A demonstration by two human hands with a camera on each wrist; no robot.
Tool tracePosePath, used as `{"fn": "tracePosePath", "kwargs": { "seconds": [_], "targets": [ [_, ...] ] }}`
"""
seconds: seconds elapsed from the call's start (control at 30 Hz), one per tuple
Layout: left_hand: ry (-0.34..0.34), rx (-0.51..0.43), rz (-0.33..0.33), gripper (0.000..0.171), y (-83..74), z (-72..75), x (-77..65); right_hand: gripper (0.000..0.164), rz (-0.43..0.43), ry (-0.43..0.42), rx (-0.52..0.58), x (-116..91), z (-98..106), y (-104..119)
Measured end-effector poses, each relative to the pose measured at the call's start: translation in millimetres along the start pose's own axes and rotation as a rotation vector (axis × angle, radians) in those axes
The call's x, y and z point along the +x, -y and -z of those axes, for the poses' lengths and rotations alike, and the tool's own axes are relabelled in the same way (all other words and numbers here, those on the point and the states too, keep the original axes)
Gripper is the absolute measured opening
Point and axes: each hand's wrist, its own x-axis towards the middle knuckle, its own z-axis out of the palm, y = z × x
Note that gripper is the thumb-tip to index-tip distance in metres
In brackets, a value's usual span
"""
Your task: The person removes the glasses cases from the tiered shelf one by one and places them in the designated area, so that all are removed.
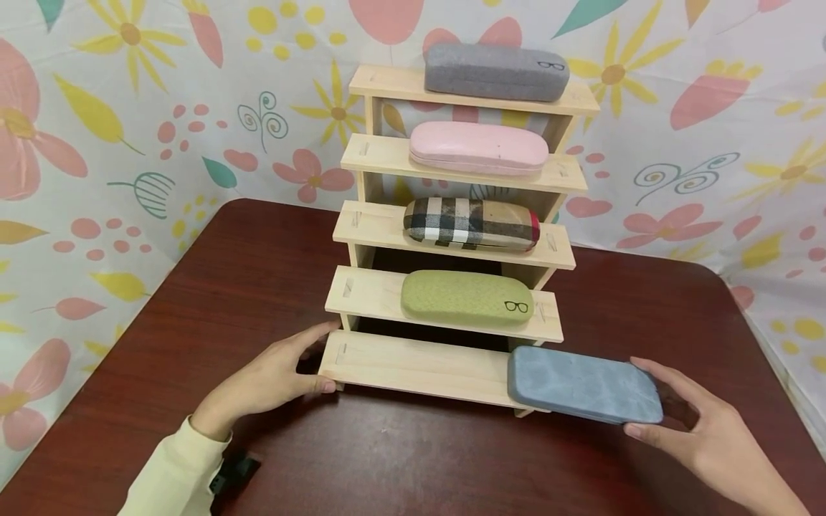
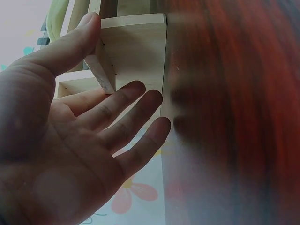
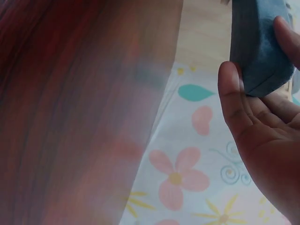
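A stepped wooden display rack (image 1: 419, 364) stands on the table. My left hand (image 1: 267, 376) holds the left end of its lowest shelf, thumb at the front corner and index finger at the back; in the left wrist view the other fingers (image 2: 136, 117) are loosely extended. My right hand (image 1: 716, 430) grips the right end of a blue glasses case (image 1: 584, 385) between thumb and fingers. The case's left part lies over the right end of the lowest shelf, while its right part juts past it. In the right wrist view my fingers (image 3: 230, 86) wrap the case's end.
Higher shelves bear a green glasses case (image 1: 466, 295), a plaid case (image 1: 472, 223), a pink case (image 1: 479, 147) and a grey case (image 1: 495, 72). Behind the dark red table (image 1: 400, 466) hangs a flowered cloth (image 1: 271, 79). A small black object (image 1: 234, 473) is by my left sleeve.
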Motion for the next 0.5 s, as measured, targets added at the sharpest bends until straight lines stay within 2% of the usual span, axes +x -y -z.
{"fn": "tracePosePath", "kwargs": {
  "seconds": [0.1, 0.33, 0.5],
  "targets": [
    [0.000, 0.000, 0.002, 0.083, -0.7, -0.1, 0.4, 0.086, -0.061, 0.032, -0.052, -0.8, 4.6, -8.6],
    [0.005, -0.006, 0.000, 0.082, -1.2, 0.5, 0.2, 0.093, -0.138, 0.089, -0.104, 0.8, 16.6, -25.5],
    [0.011, -0.017, 0.008, 0.082, -0.8, 0.7, -0.4, 0.099, -0.152, 0.111, -0.176, 2.6, 24.9, -39.9]
  ]
}}
